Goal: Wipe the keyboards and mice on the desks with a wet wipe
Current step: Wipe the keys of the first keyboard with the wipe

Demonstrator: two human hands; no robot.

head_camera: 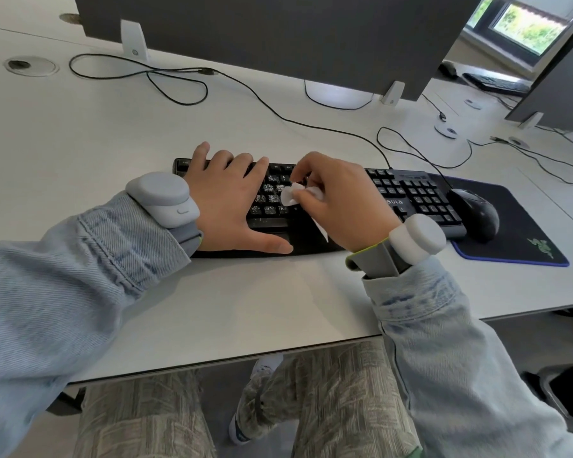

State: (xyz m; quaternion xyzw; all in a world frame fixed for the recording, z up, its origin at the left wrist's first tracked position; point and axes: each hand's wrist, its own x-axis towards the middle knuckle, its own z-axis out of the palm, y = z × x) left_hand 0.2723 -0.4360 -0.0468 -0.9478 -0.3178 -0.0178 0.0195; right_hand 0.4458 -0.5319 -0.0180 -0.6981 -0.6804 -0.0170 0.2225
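Observation:
A black keyboard (pixel 414 196) lies across the white desk (pixel 245 309). My left hand (pixel 232 200) rests flat on its left half, fingers spread and thumb along the front edge. My right hand (pixel 341 200) pinches a small white wet wipe (pixel 290 195) against the keys in the middle of the keyboard. A black mouse (pixel 475 211) sits on a dark mouse pad (pixel 516 239) just right of the keyboard.
Black cables (pixel 179 74) loop over the desk behind the keyboard. A monitor's white base (pixel 338 95) and grey divider panels stand at the back. Another keyboard (pixel 495 82) and mouse (pixel 448 68) lie on the far right desk. My legs show under the desk edge.

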